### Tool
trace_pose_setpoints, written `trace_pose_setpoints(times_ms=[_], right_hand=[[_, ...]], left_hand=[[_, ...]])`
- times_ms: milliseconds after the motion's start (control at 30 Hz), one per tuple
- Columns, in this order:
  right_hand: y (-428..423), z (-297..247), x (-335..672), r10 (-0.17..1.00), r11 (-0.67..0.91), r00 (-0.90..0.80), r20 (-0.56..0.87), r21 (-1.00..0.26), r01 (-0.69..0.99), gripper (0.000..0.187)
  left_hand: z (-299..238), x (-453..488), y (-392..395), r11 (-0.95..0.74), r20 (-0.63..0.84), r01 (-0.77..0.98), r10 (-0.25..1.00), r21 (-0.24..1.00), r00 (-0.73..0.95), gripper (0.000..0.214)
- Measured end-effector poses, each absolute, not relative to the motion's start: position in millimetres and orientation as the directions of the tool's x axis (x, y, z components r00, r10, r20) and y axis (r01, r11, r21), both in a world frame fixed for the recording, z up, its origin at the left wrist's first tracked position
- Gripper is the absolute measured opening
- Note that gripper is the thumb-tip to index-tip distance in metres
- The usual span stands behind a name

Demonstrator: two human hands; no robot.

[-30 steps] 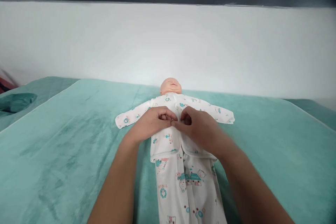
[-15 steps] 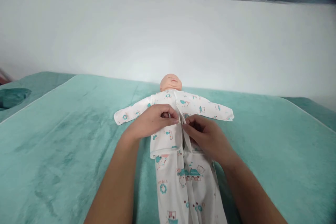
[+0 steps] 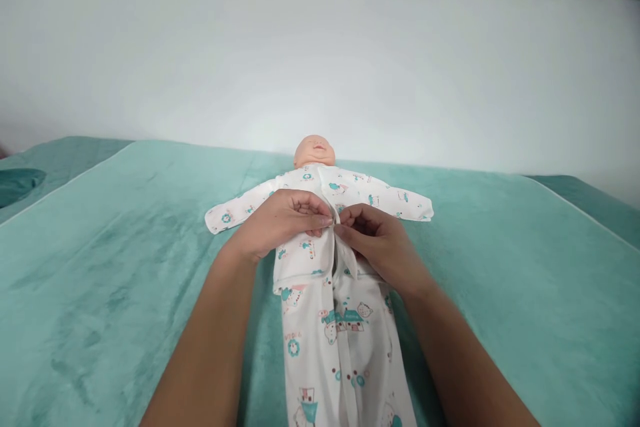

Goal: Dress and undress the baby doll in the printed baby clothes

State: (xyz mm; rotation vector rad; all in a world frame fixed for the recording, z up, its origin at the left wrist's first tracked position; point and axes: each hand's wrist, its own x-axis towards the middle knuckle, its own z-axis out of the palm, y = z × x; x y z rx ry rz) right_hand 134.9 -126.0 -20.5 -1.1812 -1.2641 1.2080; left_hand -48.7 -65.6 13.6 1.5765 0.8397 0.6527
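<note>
your left grip (image 3: 280,223) and right grip (image 3: 380,243) cover the chest of the doll's (image 3: 314,150) top (image 3: 300,260). both pinch its front edges, and whatever fastening lies between their fingertips is too small for you to tell. the doll's hands are hidden inside the sleeves. the trousers (image 3: 330,347) and both your forearms run off the bottom edge, so the feet are out of sight. a dark green fold (image 3: 15,183) is cut by the left edge. the top right corner is blurred.
</note>
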Motion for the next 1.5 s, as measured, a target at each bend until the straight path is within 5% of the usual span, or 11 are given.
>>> trace_pose_setpoints(times_ms=[333,633,1500], right_hand=[[-125.0,-15.4,140.6,0.998,-0.002,-0.069,-0.007,-0.998,0.062,0.022],[-125.6,-14.3,140.8,0.998,-0.003,-0.068,-0.008,-0.997,0.073,0.022],[-126.4,-15.6,137.8,0.988,0.051,-0.152,0.028,-0.987,0.149,0.026]], left_hand=[[13.3,-47.4,-65.2,-0.038,-0.061,0.170,0.839,0.985,0.541,0.014],[32.3,-47.1,-77.1,-0.030,-0.193,0.400,0.841,0.916,0.505,0.015],[16.0,-48.6,-71.0,0.014,-0.115,0.175,0.804,0.984,0.583,0.025]])
